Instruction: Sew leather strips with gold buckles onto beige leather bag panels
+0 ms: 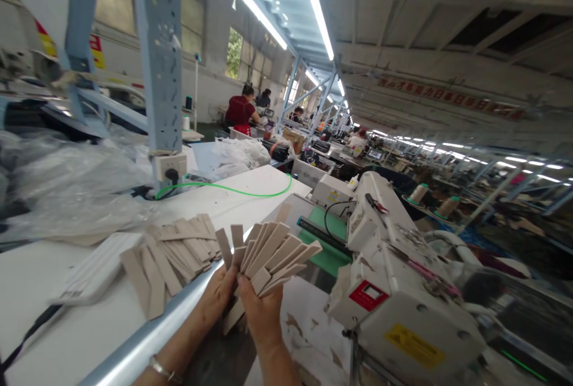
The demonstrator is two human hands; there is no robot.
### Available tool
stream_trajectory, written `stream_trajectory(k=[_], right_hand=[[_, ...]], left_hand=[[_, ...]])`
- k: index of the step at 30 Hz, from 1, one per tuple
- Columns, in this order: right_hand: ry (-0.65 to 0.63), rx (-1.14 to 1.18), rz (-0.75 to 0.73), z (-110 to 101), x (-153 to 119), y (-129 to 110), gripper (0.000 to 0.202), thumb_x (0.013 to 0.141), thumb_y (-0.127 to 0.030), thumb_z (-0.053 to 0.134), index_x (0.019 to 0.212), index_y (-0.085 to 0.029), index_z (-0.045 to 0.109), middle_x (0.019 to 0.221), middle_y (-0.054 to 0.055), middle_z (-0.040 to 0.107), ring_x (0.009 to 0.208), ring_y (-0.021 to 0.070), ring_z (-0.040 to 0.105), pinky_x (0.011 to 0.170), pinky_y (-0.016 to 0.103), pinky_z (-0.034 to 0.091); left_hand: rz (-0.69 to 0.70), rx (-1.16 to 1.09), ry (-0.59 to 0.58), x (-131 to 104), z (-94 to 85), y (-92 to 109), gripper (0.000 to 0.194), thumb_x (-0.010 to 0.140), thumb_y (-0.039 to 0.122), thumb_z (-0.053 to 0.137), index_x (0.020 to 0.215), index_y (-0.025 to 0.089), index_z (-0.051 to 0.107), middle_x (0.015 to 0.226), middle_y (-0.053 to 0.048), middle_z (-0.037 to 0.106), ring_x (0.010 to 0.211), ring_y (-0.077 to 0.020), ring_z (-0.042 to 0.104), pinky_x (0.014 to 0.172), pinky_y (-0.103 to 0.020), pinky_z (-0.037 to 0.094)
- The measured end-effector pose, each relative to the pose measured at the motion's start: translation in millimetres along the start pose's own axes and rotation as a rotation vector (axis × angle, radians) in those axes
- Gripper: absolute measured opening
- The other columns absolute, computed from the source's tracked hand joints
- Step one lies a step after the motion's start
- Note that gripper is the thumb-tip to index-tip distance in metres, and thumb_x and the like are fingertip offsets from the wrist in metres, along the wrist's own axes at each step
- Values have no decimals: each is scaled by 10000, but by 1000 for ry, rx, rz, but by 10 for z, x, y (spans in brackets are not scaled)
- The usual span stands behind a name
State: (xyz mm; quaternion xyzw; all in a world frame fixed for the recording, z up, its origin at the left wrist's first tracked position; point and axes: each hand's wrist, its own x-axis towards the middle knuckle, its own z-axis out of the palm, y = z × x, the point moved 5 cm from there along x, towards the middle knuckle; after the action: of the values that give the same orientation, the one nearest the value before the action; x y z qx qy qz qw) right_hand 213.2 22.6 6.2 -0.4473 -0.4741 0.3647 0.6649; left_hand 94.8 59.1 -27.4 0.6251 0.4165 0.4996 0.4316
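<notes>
We count two hands, one held bundle, one loose pile, one industrial sewing machine (403,296) and two thread spools, a nearer one (418,194) and a farther one (447,207). The left hand (219,292), with a silver bracelet (162,368) at its wrist, pinches a few strips; the right hand (264,311), thumb on top, grips the larger share. The bundle of beige strips (273,249) stands fanned out just beyond the fingers; we see over a dozen strips, but overlap prevents an exact count. They look flat, matte and narrow, with straight-cut ends. The pile of similar strips (183,249) lies left of the hands, overlapping and uncounted.

Left of that pile we note one flat white case (101,269) with a black cord (33,335). The white tabletop's metal edge (147,338) runs beside the left forearm. Beyond the hands, bare tabletop reaches a green cable (233,189). To the right, the machine limits sideways room; beige scraps (293,325) lie on the surface between.
</notes>
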Motion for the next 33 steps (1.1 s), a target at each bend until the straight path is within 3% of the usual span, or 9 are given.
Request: stream_trajectory(k=[6,11,14,17,21,24,27,31,33], right_hand=[[-26,-24,5,16,-27,123,241,682,-260,751,913,-191,755,918,75,775,890,278,726,838,374,592],[-26,-176,-94,14,-65,245,225,699,-215,727,921,-208,760,933,57,764,886,265,708,912,371,549],[-80,-210,-147,47,-100,290,197,716,-187,720,909,-218,744,889,39,751,846,243,697,965,368,521],[-125,-123,-154,72,-124,267,272,700,-180,738,970,-211,722,933,43,746,892,246,695,971,365,518],[-200,91,-25,120,-104,187,329,709,-219,759,1033,-202,704,1009,53,746,963,257,691,926,374,545],[-253,163,54,156,-75,158,353,643,-220,818,982,-186,724,996,59,755,926,256,694,889,371,558],[-202,265,201,155,-60,244,335,629,-245,815,944,-168,729,935,59,762,861,250,707,842,366,575],[-88,454,359,149,-36,357,380,665,-274,781,1020,-162,706,912,60,760,845,246,721,821,366,583],[-20,477,360,122,9,360,431,646,-254,784,1057,-160,695,920,57,759,864,241,720,827,356,579]], left_hand=[[-3,38,38,-12,-32,59,596,935,601,321,1073,219,756,951,-80,769,1157,-327,630,1095,-423,451],[24,36,34,4,-40,17,687,903,675,289,1188,223,720,1070,-118,755,1228,-339,584,1150,-445,390],[70,21,-30,9,-45,18,732,819,747,407,1244,221,687,1122,-125,740,1246,-364,567,1138,-477,397],[68,-28,-136,-18,-48,67,779,716,708,592,1293,186,640,1149,-122,728,1235,-379,570,1101,-486,429],[84,-17,-169,-71,-99,168,719,685,542,663,1319,206,609,1161,-97,723,1263,-386,550,1108,-493,418],[137,71,-168,-69,-111,185,704,701,483,654,1348,214,586,1326,-103,646,1350,-378,474,1166,-499,351],[184,171,-126,-33,-89,154,699,769,482,607,1401,194,530,1476,-130,522,1415,-350,403,1211,-503,277],[8,155,83,-10,-110,70,685,895,503,475,1480,160,382,1459,-173,519,1278,-313,555,1107,-514,426],[-27,127,105,-35,-85,92,646,905,522,464,1437,156,435,1409,-169,562,1196,-305,606,1065,-504,464]])
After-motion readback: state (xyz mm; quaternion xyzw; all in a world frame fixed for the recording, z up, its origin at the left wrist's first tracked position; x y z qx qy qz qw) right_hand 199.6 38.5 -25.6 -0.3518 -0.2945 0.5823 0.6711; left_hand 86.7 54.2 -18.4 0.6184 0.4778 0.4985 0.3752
